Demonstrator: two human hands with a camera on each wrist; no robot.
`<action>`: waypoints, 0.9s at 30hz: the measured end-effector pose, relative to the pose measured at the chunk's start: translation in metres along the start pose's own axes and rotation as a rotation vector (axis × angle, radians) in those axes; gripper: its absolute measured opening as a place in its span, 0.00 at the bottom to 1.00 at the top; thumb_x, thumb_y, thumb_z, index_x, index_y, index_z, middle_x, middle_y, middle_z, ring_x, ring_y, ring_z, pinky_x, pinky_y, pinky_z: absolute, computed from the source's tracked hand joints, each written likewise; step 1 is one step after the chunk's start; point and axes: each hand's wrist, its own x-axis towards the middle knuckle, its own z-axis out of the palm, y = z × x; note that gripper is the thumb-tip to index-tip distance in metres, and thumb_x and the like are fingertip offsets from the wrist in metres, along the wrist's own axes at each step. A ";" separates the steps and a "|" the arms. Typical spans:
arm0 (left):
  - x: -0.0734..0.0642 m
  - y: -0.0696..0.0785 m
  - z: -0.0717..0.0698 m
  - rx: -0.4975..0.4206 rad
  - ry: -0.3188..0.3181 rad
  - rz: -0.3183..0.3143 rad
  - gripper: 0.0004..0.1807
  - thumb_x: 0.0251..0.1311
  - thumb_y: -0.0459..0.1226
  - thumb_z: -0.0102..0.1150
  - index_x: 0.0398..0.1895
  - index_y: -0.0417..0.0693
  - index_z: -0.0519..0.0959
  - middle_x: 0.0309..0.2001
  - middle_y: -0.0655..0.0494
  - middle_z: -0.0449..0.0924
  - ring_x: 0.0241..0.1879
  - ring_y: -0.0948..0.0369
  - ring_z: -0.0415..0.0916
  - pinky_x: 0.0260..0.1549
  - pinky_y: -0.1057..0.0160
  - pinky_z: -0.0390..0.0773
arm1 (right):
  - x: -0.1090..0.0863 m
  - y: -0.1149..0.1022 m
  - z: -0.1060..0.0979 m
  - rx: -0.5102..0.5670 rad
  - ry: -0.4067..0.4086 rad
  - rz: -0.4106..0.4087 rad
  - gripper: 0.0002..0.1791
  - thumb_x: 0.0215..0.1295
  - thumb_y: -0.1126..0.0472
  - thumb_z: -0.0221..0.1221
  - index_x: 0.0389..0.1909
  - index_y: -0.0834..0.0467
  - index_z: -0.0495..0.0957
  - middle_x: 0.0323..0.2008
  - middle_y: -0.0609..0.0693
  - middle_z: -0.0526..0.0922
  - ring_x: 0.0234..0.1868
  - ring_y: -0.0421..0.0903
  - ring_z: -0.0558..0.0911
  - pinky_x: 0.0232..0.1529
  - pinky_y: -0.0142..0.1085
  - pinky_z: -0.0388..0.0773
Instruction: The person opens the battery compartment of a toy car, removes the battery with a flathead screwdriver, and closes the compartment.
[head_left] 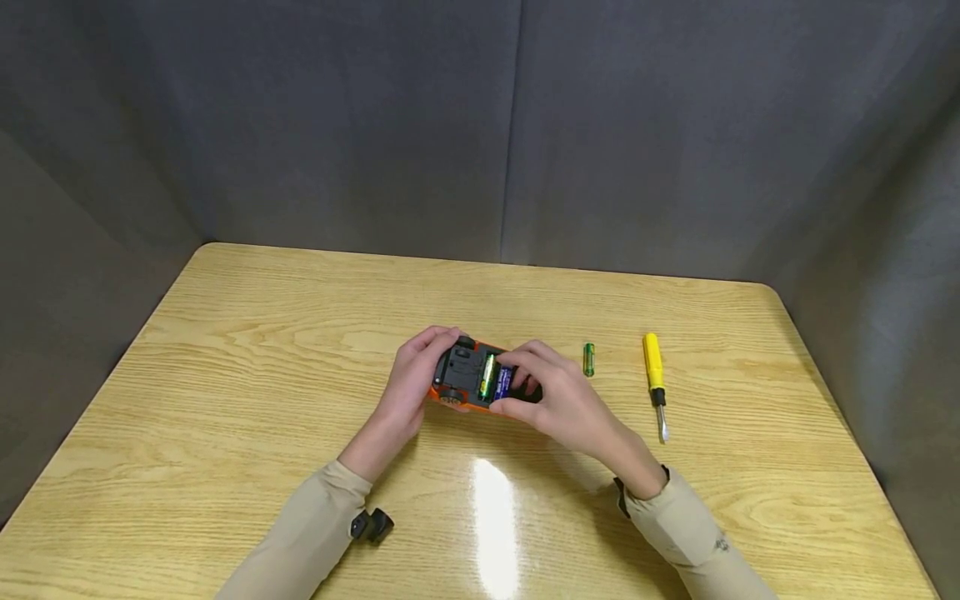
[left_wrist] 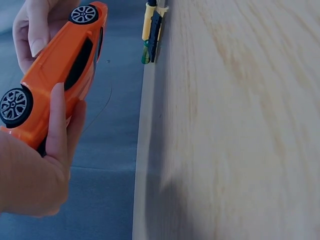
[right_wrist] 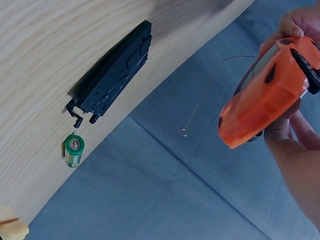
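Note:
An orange toy car (head_left: 482,379) is held upside down above the table, its black underside facing up in the head view. My left hand (head_left: 411,371) grips one end, fingers along the body. In the open battery compartment lies a green battery (head_left: 487,377), with a blue battery (head_left: 503,383) beside it. My right hand (head_left: 558,387) pinches the blue battery, thumb at its near end and fingertips at its far end. Both wrist views show the car's orange body (left_wrist: 62,65), but the batteries inside are hidden there.
A loose green battery (head_left: 588,359) lies right of the hands, with a yellow-handled screwdriver (head_left: 654,375) farther right. On the table in the right wrist view is a black plastic cover (right_wrist: 112,72). A thin coiled-end wire (right_wrist: 184,132) appears near the car. Grey curtains (head_left: 360,125) enclose the table.

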 end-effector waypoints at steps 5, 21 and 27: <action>0.000 0.000 0.000 -0.011 -0.005 0.006 0.15 0.76 0.43 0.53 0.50 0.39 0.80 0.38 0.46 0.80 0.28 0.55 0.82 0.16 0.54 0.88 | 0.000 0.001 -0.002 -0.008 0.040 -0.055 0.27 0.56 0.61 0.77 0.55 0.66 0.82 0.45 0.51 0.83 0.34 0.40 0.81 0.31 0.34 0.85; 0.002 0.003 -0.004 -0.055 0.034 0.013 0.14 0.76 0.42 0.53 0.48 0.40 0.81 0.37 0.44 0.80 0.29 0.52 0.84 0.17 0.48 0.89 | 0.000 0.011 -0.036 -0.056 0.212 -0.156 0.26 0.55 0.67 0.77 0.55 0.67 0.82 0.45 0.55 0.86 0.39 0.47 0.88 0.34 0.40 0.89; 0.001 0.004 -0.005 -0.060 0.032 0.010 0.15 0.76 0.42 0.53 0.49 0.39 0.81 0.38 0.44 0.80 0.29 0.52 0.84 0.18 0.48 0.89 | 0.000 0.015 -0.044 0.013 0.232 -0.115 0.29 0.51 0.73 0.77 0.56 0.68 0.81 0.49 0.57 0.86 0.42 0.51 0.88 0.46 0.41 0.89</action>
